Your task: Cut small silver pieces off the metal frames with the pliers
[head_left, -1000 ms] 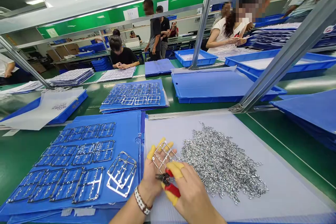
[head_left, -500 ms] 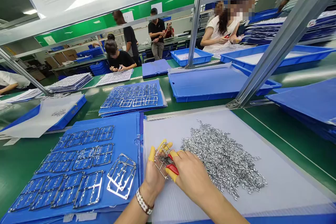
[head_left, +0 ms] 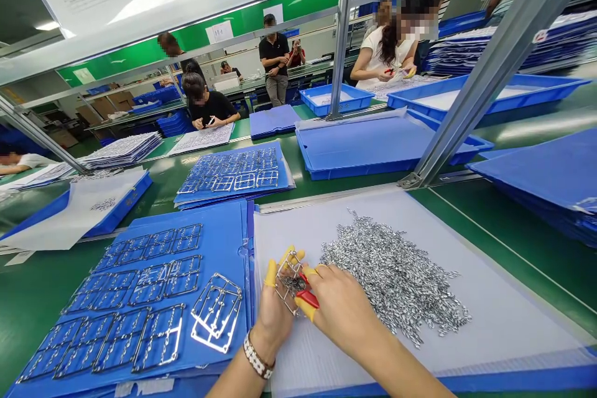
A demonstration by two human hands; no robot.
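Observation:
My left hand [head_left: 275, 305], with yellow finger covers, is closed around a small metal frame [head_left: 285, 295] that has thin bars. In my right hand [head_left: 338, 298], also with yellow finger covers, are red-handled pliers or cutters [head_left: 308, 300]; which of the two I cannot tell. The tool's head meets the frame over my left palm, where small dark metal bits partly hide it. To the right of my hands lies a large heap of small shiny metal pieces [head_left: 396, 273] on a white translucent sheet [head_left: 494, 317]. Two loose metal frames [head_left: 217, 311] overlap on the blue sheet to the left.
Rows of metal frames [head_left: 112, 336] cover the blue sheet [head_left: 224, 224] at left. Beyond stand another frame-covered stack [head_left: 233, 168] and a blue tray [head_left: 364, 143]. A slanted metal post [head_left: 489, 56] rises at right. Co-workers sit and stand across the bench.
My hands hold nearly the same pose, with the tool handles slightly farther apart. The view has shifted a little. Across the bench, a standing person has moved left and a seated worker's hands have shifted.

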